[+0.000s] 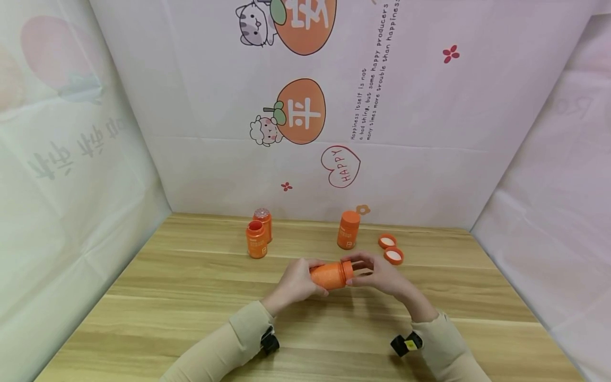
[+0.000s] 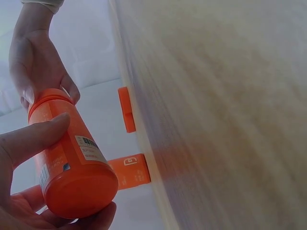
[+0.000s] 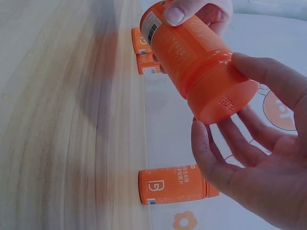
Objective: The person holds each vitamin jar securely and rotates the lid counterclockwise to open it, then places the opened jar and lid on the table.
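Note:
An orange pill bottle (image 1: pixel 329 276) lies on its side in the air above the table, its cap end pointing right. My left hand (image 1: pixel 299 281) grips it round the body, with the thumb along the label side in the left wrist view. At the other end, my right hand (image 1: pixel 382 275) has its fingers and thumb curled about the rim of the orange screw cap (image 3: pixel 223 98). The cap sits on the bottle's neck. A second, capped orange bottle (image 1: pixel 349 230) stands upright on the table behind the hands.
Two more orange bottles stand at the back left: an uncapped one (image 1: pixel 256 241) in front, and one with a whitish top (image 1: pixel 263 217) behind. Two loose orange caps (image 1: pixel 393 256) lie white side up at the back right. A printed cloth (image 1: pixel 406 180) hangs behind the wooden table (image 1: pixel 191 297).

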Available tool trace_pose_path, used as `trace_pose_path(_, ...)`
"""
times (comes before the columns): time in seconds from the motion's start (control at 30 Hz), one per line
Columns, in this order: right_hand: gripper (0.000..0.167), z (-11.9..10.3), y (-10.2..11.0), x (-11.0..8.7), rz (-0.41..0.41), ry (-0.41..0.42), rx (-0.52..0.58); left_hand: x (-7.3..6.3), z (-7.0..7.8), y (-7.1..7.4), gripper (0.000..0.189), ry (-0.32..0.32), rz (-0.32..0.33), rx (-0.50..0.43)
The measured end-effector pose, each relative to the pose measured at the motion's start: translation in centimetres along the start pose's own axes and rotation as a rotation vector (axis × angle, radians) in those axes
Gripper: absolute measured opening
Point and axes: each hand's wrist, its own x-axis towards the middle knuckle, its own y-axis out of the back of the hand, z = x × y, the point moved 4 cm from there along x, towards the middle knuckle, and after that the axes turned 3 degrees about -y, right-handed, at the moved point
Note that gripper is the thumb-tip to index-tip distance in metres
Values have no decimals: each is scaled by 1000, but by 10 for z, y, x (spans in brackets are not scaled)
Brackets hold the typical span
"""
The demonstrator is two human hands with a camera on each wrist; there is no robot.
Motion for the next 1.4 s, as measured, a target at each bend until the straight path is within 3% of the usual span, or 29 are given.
trace_pose_path(0.5,52,-2,1,-2,1,121,46,0,-2,1,62,10,-7,-6)
trace_pose_path(1.0,56,-3,1,-4,55,81,131,1,-4,1,60,5,6,-26)
trace_pose_path(1.4,52,2,3,-7,91,55,132,-2,-6,2,58,2,26,-43)
